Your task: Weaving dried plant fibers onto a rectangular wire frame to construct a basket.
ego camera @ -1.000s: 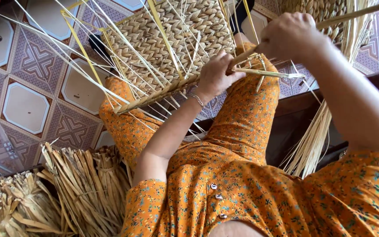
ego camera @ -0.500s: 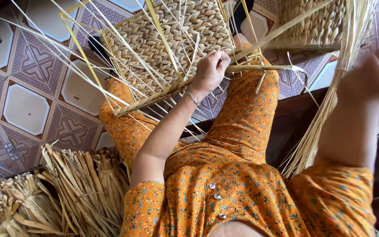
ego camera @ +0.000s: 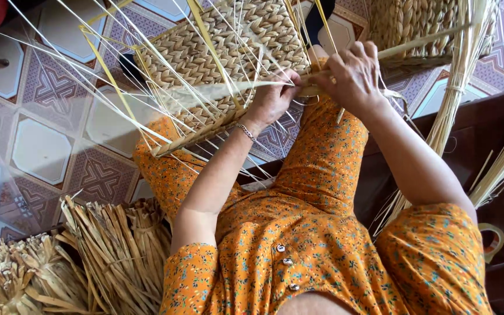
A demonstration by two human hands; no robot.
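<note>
View from above of a seated person in an orange flowered dress, weaving on the lap. The half-woven basket (ego camera: 228, 52) rests tilted on the left knee, its plaited panel facing up and many loose pale stakes (ego camera: 106, 76) fanning out from its edges over the patterned tile floor (ego camera: 42, 151). The left hand (ego camera: 272, 99) lies at the panel's near right corner, fingers curled shut and pinching a flat pale strand (ego camera: 217, 92) that runs leftward across the weave; a thin bracelet (ego camera: 245, 132) circles the wrist. The right hand (ego camera: 351, 73) is just beside the left, almost touching it, fingers bent into a closed grip on a long straw-coloured stalk (ego camera: 421, 41) that extends up and to the right (whether it also holds the strand cannot be told, since the knuckles hide the palm). Behind the right hand stands a finished basket (ego camera: 415, 20), its braided wall close to the stalk. A tied bundle of reeds (ego camera: 456, 99) leans against the dark bench (ego camera: 497, 140) at the right, passing just beside the right forearm. At lower left, well apart from both hands, lie heaps of dried leaf strips (ego camera: 88, 256) on the floor. A tape roll (ego camera: 493, 239) sits on the bench near the right elbow.
</note>
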